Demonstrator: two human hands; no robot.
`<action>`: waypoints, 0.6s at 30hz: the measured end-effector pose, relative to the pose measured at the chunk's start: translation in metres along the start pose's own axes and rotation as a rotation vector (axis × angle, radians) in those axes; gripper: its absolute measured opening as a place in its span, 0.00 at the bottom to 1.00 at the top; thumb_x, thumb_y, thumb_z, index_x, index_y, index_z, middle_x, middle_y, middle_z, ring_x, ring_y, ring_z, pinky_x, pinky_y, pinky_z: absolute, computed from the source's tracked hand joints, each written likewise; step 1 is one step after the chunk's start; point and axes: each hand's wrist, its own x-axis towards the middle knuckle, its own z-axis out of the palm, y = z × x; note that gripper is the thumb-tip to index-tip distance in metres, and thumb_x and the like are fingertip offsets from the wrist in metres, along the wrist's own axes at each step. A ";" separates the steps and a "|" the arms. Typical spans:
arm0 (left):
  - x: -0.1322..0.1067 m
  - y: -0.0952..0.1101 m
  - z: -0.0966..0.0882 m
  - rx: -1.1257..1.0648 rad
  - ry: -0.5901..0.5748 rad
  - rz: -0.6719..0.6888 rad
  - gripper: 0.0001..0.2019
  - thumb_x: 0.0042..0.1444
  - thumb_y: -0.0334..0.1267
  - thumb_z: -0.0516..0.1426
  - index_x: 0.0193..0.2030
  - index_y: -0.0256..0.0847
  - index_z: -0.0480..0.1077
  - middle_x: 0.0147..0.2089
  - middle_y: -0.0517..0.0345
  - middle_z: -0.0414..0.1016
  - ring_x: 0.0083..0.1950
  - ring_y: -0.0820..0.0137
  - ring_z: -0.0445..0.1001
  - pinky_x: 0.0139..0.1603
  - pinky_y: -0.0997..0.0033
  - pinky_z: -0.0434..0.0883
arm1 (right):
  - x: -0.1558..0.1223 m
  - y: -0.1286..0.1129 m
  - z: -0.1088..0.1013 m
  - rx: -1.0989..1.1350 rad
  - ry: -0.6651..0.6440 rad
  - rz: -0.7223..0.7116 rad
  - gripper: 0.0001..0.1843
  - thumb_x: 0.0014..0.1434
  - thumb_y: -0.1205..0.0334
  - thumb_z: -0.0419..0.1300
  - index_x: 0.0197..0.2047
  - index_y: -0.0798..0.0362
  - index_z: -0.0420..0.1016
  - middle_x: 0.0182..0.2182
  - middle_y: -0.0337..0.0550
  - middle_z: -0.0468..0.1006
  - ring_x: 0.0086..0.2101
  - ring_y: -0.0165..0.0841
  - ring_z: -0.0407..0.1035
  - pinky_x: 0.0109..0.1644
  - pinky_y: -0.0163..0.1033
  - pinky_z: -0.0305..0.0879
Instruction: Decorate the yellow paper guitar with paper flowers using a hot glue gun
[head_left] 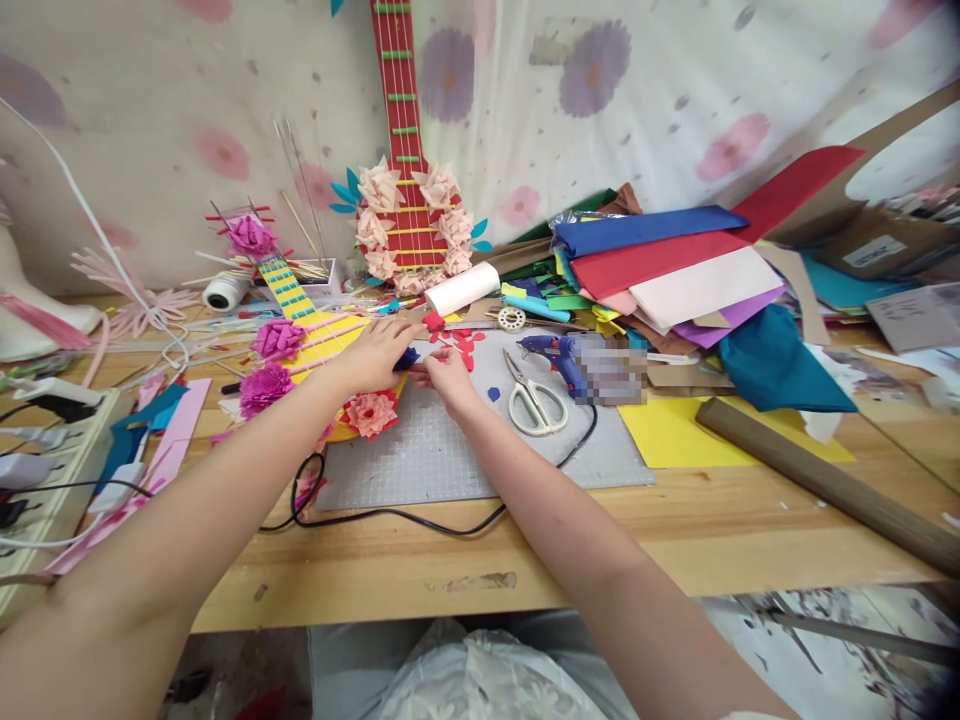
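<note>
A yellow paper guitar point(337, 335) with pink strings and several paper flowers lies tilted on the table, partly over a grey cutting mat point(420, 470). My left hand point(379, 352) rests across its body, fingers stretched out flat, beside a dark blue paper flower point(406, 358). At the flower's right edge, my right hand point(448, 380) has its fingers pinched together on it; the fingertips are partly hidden. A coral paper flower point(371, 413) sits just below my left hand. Red paper petals point(466, 350) and a small blue paper piece point(493, 394) lie on the mat.
White-handled scissors point(536, 405) and a blue glue gun point(566, 362) lie right of my hands, its black cord point(450, 530) looping in front. A red paper guitar point(409, 215) leans against the backdrop. Coloured paper sheets point(667, 255) pile up at right; a power strip point(64, 480) stands left.
</note>
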 end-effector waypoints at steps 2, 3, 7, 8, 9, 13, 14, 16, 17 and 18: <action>0.000 -0.001 -0.006 -0.027 -0.027 -0.038 0.40 0.41 0.31 0.56 0.65 0.36 0.51 0.65 0.42 0.55 0.67 0.53 0.52 0.65 0.51 0.51 | -0.001 -0.005 -0.003 0.004 0.005 -0.008 0.12 0.53 0.74 0.51 0.34 0.50 0.52 0.21 0.34 0.73 0.22 0.26 0.70 0.27 0.30 0.66; 0.000 -0.003 -0.010 -0.049 -0.030 -0.063 0.41 0.40 0.31 0.57 0.65 0.38 0.51 0.65 0.43 0.55 0.67 0.52 0.52 0.65 0.50 0.52 | -0.002 -0.008 -0.006 0.000 0.007 -0.017 0.12 0.53 0.74 0.51 0.34 0.50 0.52 0.22 0.34 0.73 0.23 0.25 0.70 0.27 0.29 0.66; 0.004 -0.007 -0.031 -0.183 0.198 -0.206 0.34 0.43 0.30 0.56 0.61 0.41 0.57 0.61 0.48 0.61 0.63 0.56 0.58 0.64 0.54 0.57 | -0.003 -0.018 -0.035 -0.116 0.024 -0.121 0.10 0.51 0.72 0.54 0.34 0.51 0.56 0.26 0.35 0.75 0.24 0.24 0.69 0.28 0.29 0.64; 0.006 -0.005 -0.036 -0.215 0.313 -0.267 0.31 0.45 0.29 0.55 0.59 0.42 0.59 0.60 0.49 0.62 0.62 0.57 0.60 0.63 0.55 0.58 | -0.003 -0.019 -0.046 -0.183 0.029 -0.168 0.09 0.51 0.71 0.55 0.33 0.51 0.57 0.27 0.35 0.75 0.25 0.24 0.69 0.29 0.30 0.64; 0.007 0.001 -0.039 -0.242 0.425 -0.328 0.29 0.47 0.27 0.53 0.58 0.43 0.59 0.58 0.51 0.64 0.61 0.59 0.62 0.63 0.56 0.59 | -0.003 -0.020 -0.058 -0.265 0.031 -0.215 0.08 0.51 0.70 0.55 0.33 0.51 0.59 0.27 0.36 0.75 0.25 0.25 0.68 0.29 0.31 0.64; 0.014 0.044 -0.032 -0.392 0.622 -0.381 0.22 0.50 0.23 0.48 0.53 0.42 0.61 0.52 0.53 0.68 0.54 0.65 0.68 0.57 0.61 0.65 | -0.006 -0.020 -0.106 -0.636 0.084 -0.453 0.03 0.50 0.65 0.55 0.31 0.51 0.63 0.29 0.38 0.74 0.28 0.28 0.67 0.34 0.36 0.63; 0.017 0.057 -0.023 -0.440 0.617 -0.360 0.22 0.50 0.23 0.47 0.51 0.41 0.62 0.51 0.53 0.69 0.52 0.66 0.69 0.56 0.62 0.66 | -0.008 -0.020 -0.116 -0.711 0.098 -0.501 0.02 0.50 0.65 0.54 0.31 0.51 0.64 0.29 0.38 0.74 0.28 0.29 0.66 0.35 0.37 0.63; 0.021 0.082 -0.001 -0.540 0.596 -0.335 0.20 0.50 0.23 0.47 0.50 0.41 0.62 0.48 0.53 0.70 0.49 0.67 0.71 0.52 0.64 0.69 | -0.012 -0.019 -0.131 -0.819 0.110 -0.574 0.03 0.51 0.65 0.53 0.32 0.51 0.66 0.28 0.39 0.73 0.28 0.30 0.66 0.35 0.37 0.62; 0.023 0.092 0.012 -0.592 0.578 -0.343 0.19 0.50 0.23 0.47 0.49 0.41 0.63 0.47 0.53 0.71 0.46 0.68 0.72 0.49 0.65 0.70 | -0.014 -0.018 -0.136 -0.853 0.110 -0.602 0.04 0.51 0.65 0.53 0.33 0.52 0.66 0.28 0.39 0.73 0.28 0.31 0.66 0.35 0.38 0.62; 0.025 0.100 0.026 -0.640 0.561 -0.349 0.19 0.50 0.23 0.48 0.48 0.41 0.63 0.47 0.53 0.71 0.44 0.69 0.72 0.47 0.66 0.70 | -0.016 -0.017 -0.140 -0.879 0.109 -0.627 0.05 0.52 0.65 0.52 0.34 0.52 0.67 0.27 0.40 0.73 0.28 0.31 0.66 0.34 0.38 0.62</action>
